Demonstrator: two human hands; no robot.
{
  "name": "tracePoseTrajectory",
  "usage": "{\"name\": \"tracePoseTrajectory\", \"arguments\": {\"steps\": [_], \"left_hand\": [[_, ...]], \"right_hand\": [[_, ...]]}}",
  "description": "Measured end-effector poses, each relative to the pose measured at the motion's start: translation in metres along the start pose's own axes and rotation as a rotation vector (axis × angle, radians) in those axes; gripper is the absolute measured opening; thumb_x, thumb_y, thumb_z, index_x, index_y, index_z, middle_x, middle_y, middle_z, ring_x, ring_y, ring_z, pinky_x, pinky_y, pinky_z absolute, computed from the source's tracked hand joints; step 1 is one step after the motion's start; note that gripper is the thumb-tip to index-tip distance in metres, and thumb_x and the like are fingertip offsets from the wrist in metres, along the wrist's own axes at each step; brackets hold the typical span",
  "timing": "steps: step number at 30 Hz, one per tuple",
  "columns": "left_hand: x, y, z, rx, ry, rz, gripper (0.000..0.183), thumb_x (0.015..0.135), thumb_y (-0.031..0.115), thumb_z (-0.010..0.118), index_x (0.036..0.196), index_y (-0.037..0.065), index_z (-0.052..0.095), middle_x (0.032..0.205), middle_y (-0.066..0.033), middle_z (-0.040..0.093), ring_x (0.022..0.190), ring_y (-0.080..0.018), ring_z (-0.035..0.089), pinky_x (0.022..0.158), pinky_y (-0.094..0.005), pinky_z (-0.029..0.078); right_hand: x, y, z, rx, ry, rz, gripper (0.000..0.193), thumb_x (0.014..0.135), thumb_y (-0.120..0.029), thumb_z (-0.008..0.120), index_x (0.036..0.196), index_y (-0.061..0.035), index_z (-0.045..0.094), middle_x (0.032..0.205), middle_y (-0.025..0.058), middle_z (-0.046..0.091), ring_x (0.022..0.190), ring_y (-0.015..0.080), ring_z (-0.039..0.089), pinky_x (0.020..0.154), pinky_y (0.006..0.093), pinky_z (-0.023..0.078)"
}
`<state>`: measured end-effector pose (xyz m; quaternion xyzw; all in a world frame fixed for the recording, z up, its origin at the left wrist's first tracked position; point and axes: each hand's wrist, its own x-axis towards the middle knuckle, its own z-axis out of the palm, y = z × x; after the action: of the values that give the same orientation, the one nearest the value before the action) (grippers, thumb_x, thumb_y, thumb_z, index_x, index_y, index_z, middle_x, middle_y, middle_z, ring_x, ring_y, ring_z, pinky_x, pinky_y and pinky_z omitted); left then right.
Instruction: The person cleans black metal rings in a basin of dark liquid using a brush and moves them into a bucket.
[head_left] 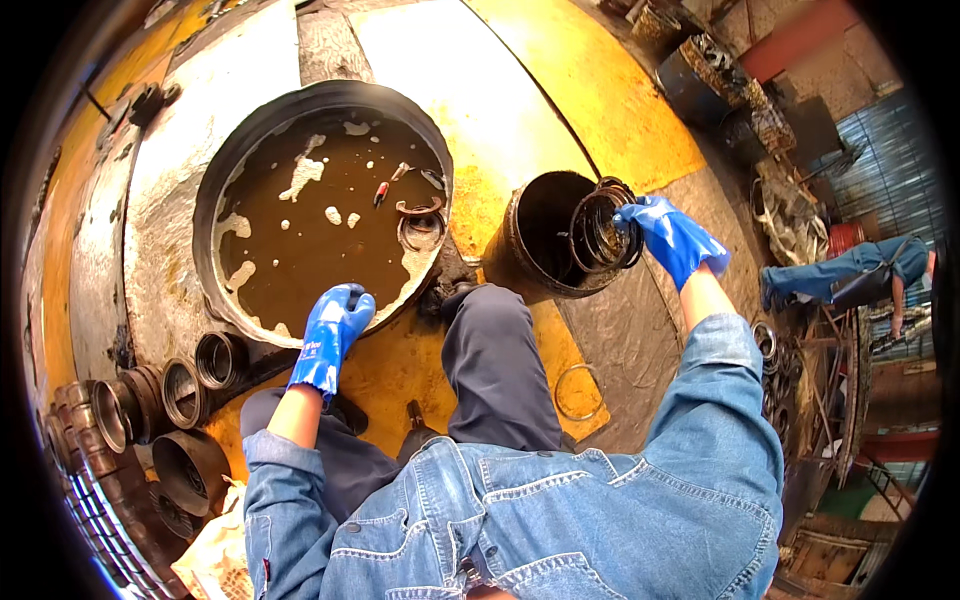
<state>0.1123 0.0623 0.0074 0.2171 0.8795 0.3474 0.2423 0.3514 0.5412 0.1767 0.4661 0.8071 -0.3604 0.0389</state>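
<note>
Blue denim jacket (pixel 540 510) fills the near side. On the right, the gloved right hand (pixel 672 235) is clamped on a bunch of dark rings (pixel 605 232), held at the right side of the mouth of a dark bucket (pixel 515 262). To the left, the gloved left hand (pixel 335 325) is at the near rim of a wide tub (pixel 207 205) of brown, foam-flecked liquid (pixel 300 250); its fingers curl together, but I cannot tell whether they hold anything. Cylindrical metal parts (pixel 150 390) sit at near left.

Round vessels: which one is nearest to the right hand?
The narrow, dark bucket: the right hand holds rings at its mouth; the wide basin stands farther left.
</note>
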Motion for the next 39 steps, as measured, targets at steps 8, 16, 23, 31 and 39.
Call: {"name": "tracePoseTrajectory", "arguments": {"steps": [8, 16, 23, 31, 39], "left_hand": [[0.01, -0.015, -0.05, -0.489, -0.015, 0.086, 0.034, 0.097, 0.032, 0.065, 0.113, 0.003, 0.074, 0.106, -0.0082, 0.075, 0.101, -0.0147, 0.067, 0.088, -0.0312, 0.052], [-0.002, -0.039, -0.164, -1.366, 0.455, -0.048, 0.039, 0.107, 0.031, 0.049, 0.138, 0.01, 0.059, 0.137, -0.0104, 0.068, 0.121, -0.0248, 0.067, 0.098, -0.0393, 0.052], [-0.001, -0.08, -0.195, -1.665, 0.354, -0.088, 0.044, 0.112, 0.035, 0.036, 0.146, 0.012, 0.052, 0.149, -0.0081, 0.058, 0.133, -0.0262, 0.058, 0.104, -0.04, 0.052], [0.0, -0.092, -0.2, -1.798, 0.289, -0.134, 0.04, 0.109, 0.033, 0.048, 0.138, 0.01, 0.062, 0.141, -0.0076, 0.065, 0.124, -0.0275, 0.064, 0.096, -0.042, 0.058], [0.004, -0.09, -0.21, -1.881, 0.267, -0.072, 0.04, 0.107, 0.032, 0.052, 0.137, 0.008, 0.062, 0.138, -0.0103, 0.066, 0.124, -0.028, 0.065, 0.095, -0.0414, 0.058]], "right_hand": [[0.037, -0.077, 0.051, 0.929, -0.247, -0.284, 0.025, 0.091, -0.013, 0.065, 0.108, 0.0043, 0.069, 0.095, 0.0149, 0.074, 0.086, 0.0277, 0.071, 0.081, 0.0386, 0.058], [0.032, -0.231, 0.208, 1.009, -0.722, -0.284, 0.026, 0.091, -0.015, 0.067, 0.112, 0.002, 0.07, 0.095, 0.0145, 0.075, 0.081, 0.0262, 0.071, 0.074, 0.0371, 0.059], [-0.027, -0.248, 0.394, 0.795, -1.019, 0.013, 0.022, 0.096, -0.015, 0.067, 0.108, 0.0033, 0.071, 0.094, 0.0139, 0.074, 0.082, 0.0225, 0.072, 0.075, 0.0327, 0.058], [-0.103, -0.311, 0.4, 0.708, -1.066, 0.085, 0.038, 0.098, -0.025, 0.067, 0.122, 0.0035, 0.065, 0.1, 0.0149, 0.072, 0.086, 0.0215, 0.071, 0.073, 0.0309, 0.057], [-0.06, -0.305, 0.451, 0.159, -1.122, -0.072, 0.028, 0.094, -0.032, 0.073, 0.106, -0.0063, 0.076, 0.076, -0.0054, 0.061, 0.057, 0.0048, 0.049, 0.05, 0.0229, 0.038]]}}
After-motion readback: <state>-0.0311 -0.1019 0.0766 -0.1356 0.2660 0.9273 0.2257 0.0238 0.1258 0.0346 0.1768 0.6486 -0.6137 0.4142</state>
